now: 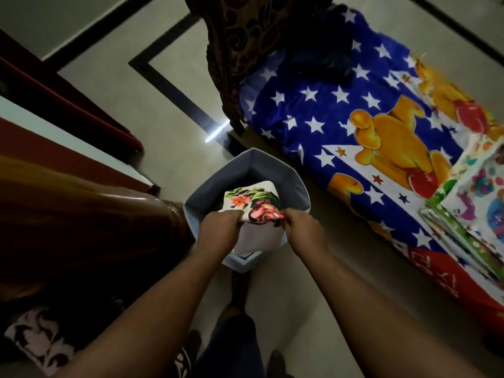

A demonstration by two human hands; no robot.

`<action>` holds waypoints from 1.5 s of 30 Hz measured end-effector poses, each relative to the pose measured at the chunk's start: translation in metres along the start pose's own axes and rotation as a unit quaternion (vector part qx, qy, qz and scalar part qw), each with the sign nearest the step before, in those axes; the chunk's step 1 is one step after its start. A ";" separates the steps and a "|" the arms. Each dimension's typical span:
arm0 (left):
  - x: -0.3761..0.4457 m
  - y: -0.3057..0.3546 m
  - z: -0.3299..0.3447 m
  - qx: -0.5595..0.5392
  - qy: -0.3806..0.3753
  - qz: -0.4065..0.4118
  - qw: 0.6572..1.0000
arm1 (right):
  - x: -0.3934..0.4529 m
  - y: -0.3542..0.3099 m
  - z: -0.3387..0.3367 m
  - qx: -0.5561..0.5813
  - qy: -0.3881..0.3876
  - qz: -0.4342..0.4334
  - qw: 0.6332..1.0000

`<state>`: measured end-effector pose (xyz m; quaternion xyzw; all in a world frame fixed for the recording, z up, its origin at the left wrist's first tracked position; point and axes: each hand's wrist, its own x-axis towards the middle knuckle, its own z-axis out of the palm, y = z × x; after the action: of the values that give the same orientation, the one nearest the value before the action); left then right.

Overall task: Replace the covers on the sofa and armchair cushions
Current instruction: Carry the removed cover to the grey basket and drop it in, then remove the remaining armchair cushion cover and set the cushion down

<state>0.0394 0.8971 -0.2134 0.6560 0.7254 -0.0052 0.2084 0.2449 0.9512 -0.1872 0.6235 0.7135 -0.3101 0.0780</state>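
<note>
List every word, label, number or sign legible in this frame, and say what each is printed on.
White capital letters on the red border of the blue star-and-bear bedsheet: upside down and cut off by the frame edge, roughly "R", "Y", "E"; no whole word can be read.
Floral cushion cover, held by the left hand and right hand over the grey fabric basket: no text.
Colourful folded sheets: pictures only, any print too blurred.

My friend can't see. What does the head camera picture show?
Two hands, left and right, hold a white flowered cover over a grey fabric bin on the floor. A blue starry sheet with a yellow bear lies to the right, and a brown sofa arm is on the left.
</note>
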 end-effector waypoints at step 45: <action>0.046 0.529 -0.044 -0.149 -0.217 0.196 0.945 | -0.174 0.436 -0.204 0.534 0.264 0.231 0.770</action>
<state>0.5287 1.0271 -0.0465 0.7298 0.5121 0.0015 0.4528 0.7468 0.9280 -0.0882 0.7680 0.2602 -0.4370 -0.3891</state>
